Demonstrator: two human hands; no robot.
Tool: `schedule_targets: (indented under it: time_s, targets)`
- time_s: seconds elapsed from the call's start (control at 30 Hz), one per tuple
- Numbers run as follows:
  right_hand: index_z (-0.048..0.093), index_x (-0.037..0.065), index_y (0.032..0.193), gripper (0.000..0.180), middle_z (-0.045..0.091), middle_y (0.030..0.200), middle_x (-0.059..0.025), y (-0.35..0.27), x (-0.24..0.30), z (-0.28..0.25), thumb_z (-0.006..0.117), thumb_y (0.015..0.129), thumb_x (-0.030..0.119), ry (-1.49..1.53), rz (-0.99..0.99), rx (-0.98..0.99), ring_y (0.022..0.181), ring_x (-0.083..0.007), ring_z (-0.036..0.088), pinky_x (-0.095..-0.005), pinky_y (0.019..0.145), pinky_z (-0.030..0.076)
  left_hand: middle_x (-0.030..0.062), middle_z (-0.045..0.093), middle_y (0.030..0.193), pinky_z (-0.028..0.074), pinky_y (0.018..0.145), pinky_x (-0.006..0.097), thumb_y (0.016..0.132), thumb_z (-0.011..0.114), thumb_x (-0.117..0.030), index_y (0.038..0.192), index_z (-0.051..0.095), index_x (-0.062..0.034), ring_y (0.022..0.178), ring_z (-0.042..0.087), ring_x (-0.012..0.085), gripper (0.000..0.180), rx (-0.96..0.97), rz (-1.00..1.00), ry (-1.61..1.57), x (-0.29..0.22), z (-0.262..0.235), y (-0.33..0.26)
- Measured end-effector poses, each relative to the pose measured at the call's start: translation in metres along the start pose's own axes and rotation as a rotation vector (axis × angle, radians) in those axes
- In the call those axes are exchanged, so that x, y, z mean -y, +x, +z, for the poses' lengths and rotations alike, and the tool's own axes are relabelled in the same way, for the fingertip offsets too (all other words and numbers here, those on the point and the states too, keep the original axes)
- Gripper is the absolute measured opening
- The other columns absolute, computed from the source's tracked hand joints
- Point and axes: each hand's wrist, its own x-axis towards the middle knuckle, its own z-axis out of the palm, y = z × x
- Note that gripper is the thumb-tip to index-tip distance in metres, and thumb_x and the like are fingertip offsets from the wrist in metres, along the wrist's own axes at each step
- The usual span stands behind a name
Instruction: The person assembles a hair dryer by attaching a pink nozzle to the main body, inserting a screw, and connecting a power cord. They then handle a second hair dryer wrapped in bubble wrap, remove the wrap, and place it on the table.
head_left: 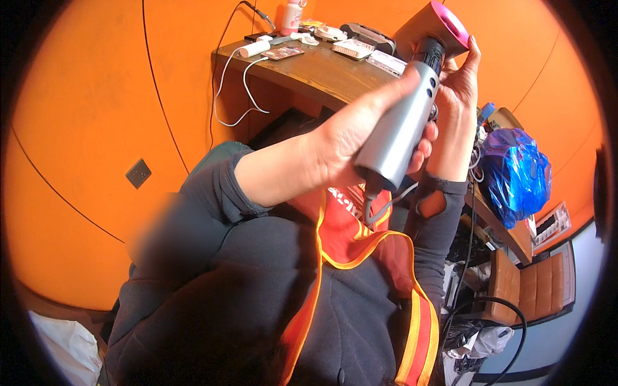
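Note:
A hair dryer (398, 132) with a grey handle and a pink-rimmed head is held up and tilted in front of me. My left hand (351, 138) is wrapped round the handle, its thumb lying along the side near two dark buttons. Behind the dryer's head, my right hand (460, 90) holds it by the far right side, with fingertips at the pink rim. Part of the right hand is hidden by the dryer. A grey cord (373, 199) leaves the handle's lower end. A red cloth with yellow edging (351, 241) hangs over my dark clothes.
A wooden desk (315, 78) beyond my hands carries a pink bottle (291, 18), white cables, a power bank (254, 48) and small boxes. To the right are a blue plastic bag (515, 174), a brown chair (537, 289) and a hanging black cable. Orange walls surround the desk.

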Motion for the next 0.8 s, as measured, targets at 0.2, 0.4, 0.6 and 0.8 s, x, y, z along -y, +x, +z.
schedule_targets:
  time_s: [0.2, 0.4, 0.6, 0.8]
  targets:
    - [0.043, 0.006, 0.121, 0.067, 0.055, 0.108, -0.0119, 0.007, 0.026, -0.014, 0.068, 0.074, 0.046, -0.034, -0.056, 0.089, 0.098, -0.0274, 0.057, -0.0443, 0.086, 0.049, 0.0129, 0.057, 0.09, 0.053, 0.067, 0.03, 0.092, 0.046, -0.04, 0.126, 0.04, -0.007, 0.077, 0.06, 0.0211, 0.048, 0.034, -0.145, 0.048, 0.008, -0.023, -0.005]
    - [0.044, 0.005, 0.12, 0.064, 0.056, 0.107, -0.0124, -0.007, 0.037, 0.005, 0.062, 0.078, 0.049, -0.096, -0.178, 0.182, 0.094, -0.0269, 0.058, -0.0418, 0.082, 0.05, 0.0113, 0.049, 0.087, 0.049, 0.065, 0.033, 0.093, 0.044, -0.04, 0.133, 0.031, -0.0084, 0.071, 0.056, 0.0215, 0.052, 0.125, -0.121, 0.068, 0.018, -0.025, -0.009]
    - [0.052, 0.003, 0.114, 0.055, 0.063, 0.094, -0.0084, -0.021, 0.036, 0.022, 0.054, 0.085, 0.05, -0.163, -0.367, 0.273, 0.085, -0.0198, 0.061, -0.0341, 0.071, 0.054, 0.01, 0.046, 0.084, 0.048, 0.065, 0.035, 0.092, 0.044, -0.042, 0.135, 0.026, -0.0092, 0.07, 0.055, 0.0202, 0.057, 0.187, -0.107, 0.103, 0.02, -0.022, -0.01]
    - [0.051, 0.002, 0.114, 0.055, 0.062, 0.097, -0.0088, -0.026, 0.038, 0.021, 0.055, 0.084, 0.049, -0.224, -0.332, 0.46, 0.086, -0.0193, 0.061, -0.0336, 0.071, 0.054, 0.0096, 0.046, 0.083, 0.048, 0.065, 0.035, 0.092, 0.045, -0.043, 0.135, 0.026, -0.0093, 0.071, 0.055, 0.0201, 0.058, 0.181, -0.108, 0.11, 0.022, -0.023, -0.011]
